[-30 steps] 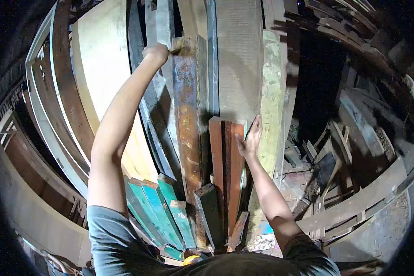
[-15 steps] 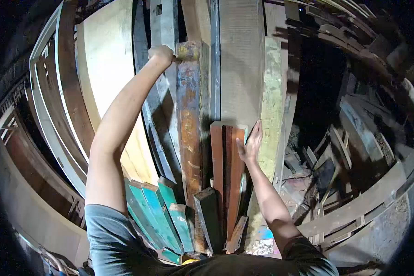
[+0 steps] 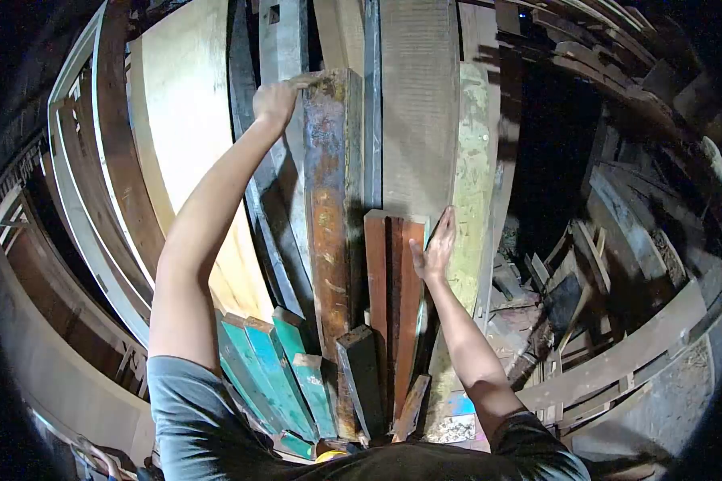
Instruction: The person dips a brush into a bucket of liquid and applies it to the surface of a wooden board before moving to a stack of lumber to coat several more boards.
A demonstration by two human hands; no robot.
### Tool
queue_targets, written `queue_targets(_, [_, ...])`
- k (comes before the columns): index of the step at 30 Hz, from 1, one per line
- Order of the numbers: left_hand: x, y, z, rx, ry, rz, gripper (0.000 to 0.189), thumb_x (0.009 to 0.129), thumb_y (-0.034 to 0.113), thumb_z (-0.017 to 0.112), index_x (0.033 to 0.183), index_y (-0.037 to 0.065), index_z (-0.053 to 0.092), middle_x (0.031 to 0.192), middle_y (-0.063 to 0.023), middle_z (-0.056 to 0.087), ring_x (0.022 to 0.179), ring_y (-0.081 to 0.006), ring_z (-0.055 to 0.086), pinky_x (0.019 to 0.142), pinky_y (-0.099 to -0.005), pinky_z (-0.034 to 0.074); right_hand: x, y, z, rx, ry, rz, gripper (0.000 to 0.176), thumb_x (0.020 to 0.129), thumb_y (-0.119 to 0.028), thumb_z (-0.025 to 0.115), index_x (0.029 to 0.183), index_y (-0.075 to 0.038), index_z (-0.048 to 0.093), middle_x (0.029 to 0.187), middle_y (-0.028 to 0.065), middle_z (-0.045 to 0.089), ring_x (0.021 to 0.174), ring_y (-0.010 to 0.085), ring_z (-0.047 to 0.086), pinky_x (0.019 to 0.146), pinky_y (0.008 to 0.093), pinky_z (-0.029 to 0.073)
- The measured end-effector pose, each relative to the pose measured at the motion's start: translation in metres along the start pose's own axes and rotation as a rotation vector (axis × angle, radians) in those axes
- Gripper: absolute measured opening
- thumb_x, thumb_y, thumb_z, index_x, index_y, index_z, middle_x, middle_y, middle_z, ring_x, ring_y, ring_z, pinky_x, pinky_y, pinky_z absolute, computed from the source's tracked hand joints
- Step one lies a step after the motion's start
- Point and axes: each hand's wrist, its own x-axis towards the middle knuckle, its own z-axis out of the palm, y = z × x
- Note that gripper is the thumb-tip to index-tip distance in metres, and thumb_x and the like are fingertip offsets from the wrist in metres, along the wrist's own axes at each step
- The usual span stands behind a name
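Observation:
A tall, paint-worn wooden beam (image 3: 329, 208), brown with patches of yellow and blue-grey, stands upright in the middle. My left hand (image 3: 274, 106) is closed at its upper left edge, a digit reaching over the top end; the other fingers are partly hidden. Lower and to the right, my right hand (image 3: 437, 250) is open, its fingers stretched upward. It lies against the right edge of a reddish-brown grooved timber (image 3: 407, 297). Beside that timber's foot stands a short dark block (image 3: 359, 377). Several green-painted timber pieces (image 3: 273, 369) lean at lower left.
A wide pale board (image 3: 192, 128) leans left of the beam. Behind my right hand are a broad grey-brown plank (image 3: 417, 120) and a yellow-green board (image 3: 471, 152). Wooden frames (image 3: 112, 160) stand at far left. Scrap wood (image 3: 586, 264) is heaped on the right.
My left hand has shifted slightly left and up at the beam's top, and a digit now lies over the end. My right hand stays against the reddish-brown timber.

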Motion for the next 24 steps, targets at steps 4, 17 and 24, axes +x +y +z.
queue_targets(4, [0.005,-0.005,0.004,-0.045,0.04,-0.062,0.02,0.085,0.011,0.047,0.086,0.006,0.066,0.083,-0.0137,0.068,0.076,-0.0294,0.067,0.066,-0.0397,0.055,0.0,-0.005,-0.003,-0.013,-0.032,0.018,0.101,0.076,-0.054,0.059,0.141,0.005,0.008,0.139,0.0317,0.02,0.126,0.0453,0.026,0.104,0.0496,0.024])
queue_targets(17, [-0.051,0.059,-0.006,-0.051,-0.206,-0.002,0.014,0.083,0.011,0.057,0.09,0.013,0.069,0.095,-0.0086,0.068,0.093,-0.024,0.065,0.066,-0.0324,0.054,0.002,-0.007,-0.003,0.023,-0.03,0.021,0.102,0.078,-0.062,0.049,0.141,0.006,0.006,0.139,0.0342,0.019,0.127,0.0472,0.024,0.105,0.0498,0.02])
queue_targets(24, [-0.073,0.06,-0.07,0.091,-0.633,0.31,0.025,0.082,0.019,0.061,0.105,0.013,0.068,0.112,-0.0069,0.064,0.099,-0.021,0.063,0.073,-0.035,0.053,0.001,-0.005,-0.003,0.038,-0.026,0.019,0.104,0.078,-0.065,0.048,0.142,0.005,0.003,0.14,0.0326,0.019,0.127,0.047,0.023,0.106,0.049,0.019])
